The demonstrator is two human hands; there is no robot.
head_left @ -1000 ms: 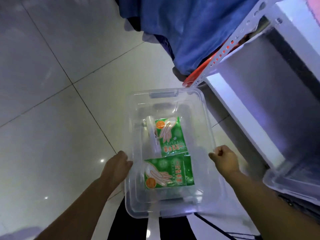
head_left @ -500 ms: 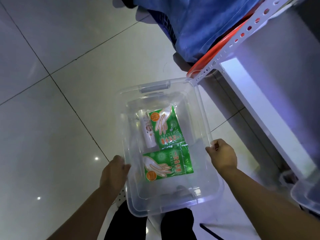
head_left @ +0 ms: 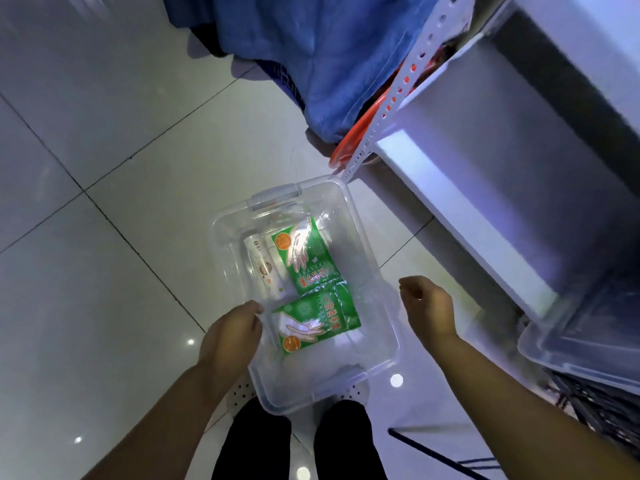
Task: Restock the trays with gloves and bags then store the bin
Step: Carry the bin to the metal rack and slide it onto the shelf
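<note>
A clear plastic bin (head_left: 367,237) sits low over the tiled floor, in front of my feet. Inside it lie two green glove packs, one toward the far end (head_left: 306,258) and one nearer me (head_left: 318,323). A white roll of bags (head_left: 265,268) lies along the bin's left wall. My left hand (head_left: 232,337) is at the left rim with its fingers curled over the edge. My right hand (head_left: 427,306) hovers just off the right rim, loosely curled and holding nothing.
A white shelf board (head_left: 460,216) on a perforated metal upright (head_left: 391,109) stands to the right. Blue cloth (head_left: 311,57) and a red rim (head_left: 353,140) lie beyond the bin. Another clear bin (head_left: 581,344) rests on a black crate (head_left: 602,414) at the right.
The bin has gone down toward the floor. My right hand has let go of the right rim and moved slightly away. My left hand stays at the left rim.
</note>
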